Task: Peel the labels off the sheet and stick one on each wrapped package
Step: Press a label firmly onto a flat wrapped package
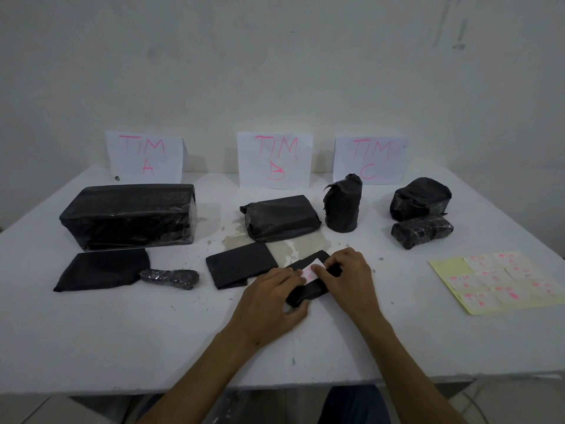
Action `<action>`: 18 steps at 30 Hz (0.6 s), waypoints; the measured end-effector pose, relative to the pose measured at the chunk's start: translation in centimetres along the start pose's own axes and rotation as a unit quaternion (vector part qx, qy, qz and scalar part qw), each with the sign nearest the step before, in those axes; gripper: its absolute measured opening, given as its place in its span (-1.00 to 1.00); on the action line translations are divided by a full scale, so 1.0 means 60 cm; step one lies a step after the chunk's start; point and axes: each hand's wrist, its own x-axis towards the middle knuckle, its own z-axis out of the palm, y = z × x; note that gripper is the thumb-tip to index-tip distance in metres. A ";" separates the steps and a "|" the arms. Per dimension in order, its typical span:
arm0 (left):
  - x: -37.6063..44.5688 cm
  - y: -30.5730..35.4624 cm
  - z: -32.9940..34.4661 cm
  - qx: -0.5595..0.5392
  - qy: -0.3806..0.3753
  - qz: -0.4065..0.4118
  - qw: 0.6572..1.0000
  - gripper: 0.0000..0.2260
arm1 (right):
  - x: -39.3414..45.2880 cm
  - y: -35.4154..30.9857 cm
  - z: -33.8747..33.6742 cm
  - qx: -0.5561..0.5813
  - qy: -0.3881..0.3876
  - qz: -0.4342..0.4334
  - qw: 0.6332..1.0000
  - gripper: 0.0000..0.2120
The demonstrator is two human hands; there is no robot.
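Note:
A narrow black wrapped package (308, 293) lies near the table's middle, partly under both hands. A white label with pink writing (312, 268) sits on its top. My left hand (269, 301) grips the package's near end, fingertips at the label's edge. My right hand (348, 278) rests on the package's far side, fingers pressed on the label. The yellow label sheet (501, 281) with pink-lettered labels lies at the right. Other black packages: a big box (128, 215), a flat one (102, 269), a small roll (169, 278), a flat square (240, 264), a block (281, 217).
Three paper signs lean on the wall: TIM A (145, 157), TIM B (275, 160), TIM C (370, 160). An upright black bundle (342, 208) and two more packages (420, 198) (422, 231) stand at the back right. The white table's front edge (122, 388) is close to me.

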 end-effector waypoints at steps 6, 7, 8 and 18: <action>0.001 -0.002 0.003 0.008 0.004 0.011 1.000 -0.68 | -0.004 -0.012 -0.001 -0.017 0.013 -0.005 1.000 -0.70; 0.001 -0.003 0.004 0.011 0.005 0.013 1.000 -0.69 | -0.004 -0.012 -0.001 -0.016 0.016 -0.001 1.000 -0.69; 0.001 -0.003 0.005 0.015 0.006 0.016 1.000 -0.70 | -0.004 -0.010 -0.001 -0.012 0.022 0.005 1.000 -0.67; 0.000 -0.007 0.008 0.013 0.006 0.025 1.000 -0.67 | -0.021 0.009 0.008 -0.003 -0.036 -0.136 0.990 -0.62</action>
